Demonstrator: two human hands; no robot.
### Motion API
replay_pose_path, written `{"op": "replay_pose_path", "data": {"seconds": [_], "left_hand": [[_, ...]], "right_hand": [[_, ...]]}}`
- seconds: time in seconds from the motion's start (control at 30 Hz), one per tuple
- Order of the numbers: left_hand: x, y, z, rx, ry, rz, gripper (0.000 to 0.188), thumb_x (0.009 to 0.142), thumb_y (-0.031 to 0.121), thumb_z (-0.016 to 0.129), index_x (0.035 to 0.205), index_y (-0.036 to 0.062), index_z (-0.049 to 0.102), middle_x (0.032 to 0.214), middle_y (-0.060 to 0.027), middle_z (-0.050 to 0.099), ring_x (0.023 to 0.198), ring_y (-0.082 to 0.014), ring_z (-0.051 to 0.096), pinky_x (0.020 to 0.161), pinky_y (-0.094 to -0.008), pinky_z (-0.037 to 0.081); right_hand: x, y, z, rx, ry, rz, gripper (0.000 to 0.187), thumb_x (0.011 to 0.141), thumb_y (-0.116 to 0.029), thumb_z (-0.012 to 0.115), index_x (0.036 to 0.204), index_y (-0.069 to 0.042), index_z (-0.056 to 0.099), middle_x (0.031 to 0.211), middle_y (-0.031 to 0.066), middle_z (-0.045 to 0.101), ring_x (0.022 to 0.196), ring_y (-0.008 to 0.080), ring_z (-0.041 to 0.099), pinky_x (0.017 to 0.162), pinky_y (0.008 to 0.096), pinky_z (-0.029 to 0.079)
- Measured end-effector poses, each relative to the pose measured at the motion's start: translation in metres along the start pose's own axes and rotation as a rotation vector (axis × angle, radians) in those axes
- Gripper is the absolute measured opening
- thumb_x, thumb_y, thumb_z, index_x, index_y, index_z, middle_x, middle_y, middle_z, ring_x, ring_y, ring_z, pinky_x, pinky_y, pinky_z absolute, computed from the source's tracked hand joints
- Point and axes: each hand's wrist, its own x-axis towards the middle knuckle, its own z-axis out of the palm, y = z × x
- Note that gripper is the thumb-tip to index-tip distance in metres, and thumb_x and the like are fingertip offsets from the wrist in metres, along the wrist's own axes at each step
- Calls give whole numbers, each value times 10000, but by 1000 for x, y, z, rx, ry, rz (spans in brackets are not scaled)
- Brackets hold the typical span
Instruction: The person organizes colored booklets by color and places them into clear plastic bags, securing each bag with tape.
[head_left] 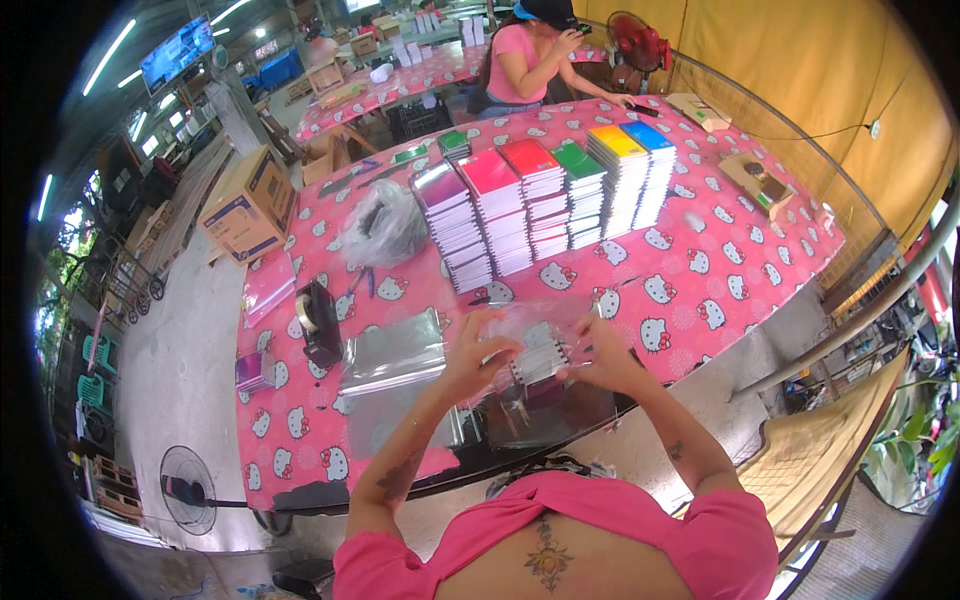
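Observation:
Near the table's front edge, my left hand [478,352] has its fingers curled at the left side of a clear plastic bag [520,320]. Across from it, my right hand [606,356] pinches the bag's right side. Between both hands lies a small stack of spiral notebooks [540,360], white page edges and black coils showing, at or inside the bag's mouth; the glossy film hides which. To the left is a pile of flat clear plastic sleeves [395,350]. A black tape dispenser [318,325] stands beyond that pile.
Tall stacks of coloured notebooks [535,195] stand ahead, beside a crumpled plastic bag [383,225]. A cardboard box [248,205] sits at the left edge. A co-worker [525,60] is across the pink patterned table [690,320]. A floor fan [188,490] stands at lower left.

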Motion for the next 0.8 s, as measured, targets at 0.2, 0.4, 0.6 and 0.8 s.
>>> {"op": "replay_pose_path", "data": {"seconds": [0.2,0.4,0.6,0.8], "left_hand": [[18,8,22,145,-2,55,206,770,85,784,953,175,751,1330,-123,525,1257,-360,443,1034,-476,387],[11,9,25,149,72,-10,226,759,92,795,965,182,769,1319,-131,541,1245,-367,462,1031,-469,389],[5,13,16,109,61,-116,249,751,56,792,971,171,775,1310,-136,543,1273,-356,456,1049,-477,357],[2,15,12,212,68,-76,240,747,93,800,961,200,778,1311,-125,543,1243,-361,470,1019,-475,379]], "right_hand": [[3,22,13,-132,-200,-484,614,787,-371,801,1281,-107,548,1291,120,568,1245,313,503,1048,463,356],[7,23,2,-53,-189,-455,505,842,-306,749,1295,-161,577,1300,115,569,1224,324,517,1039,474,377],[22,-1,-11,-317,-308,-525,305,854,-249,735,1129,-159,641,1280,116,551,1195,354,519,1021,488,388],[15,33,-7,158,17,-297,531,774,-334,822,1162,-98,546,1249,105,553,1178,339,515,1017,480,369]]}}
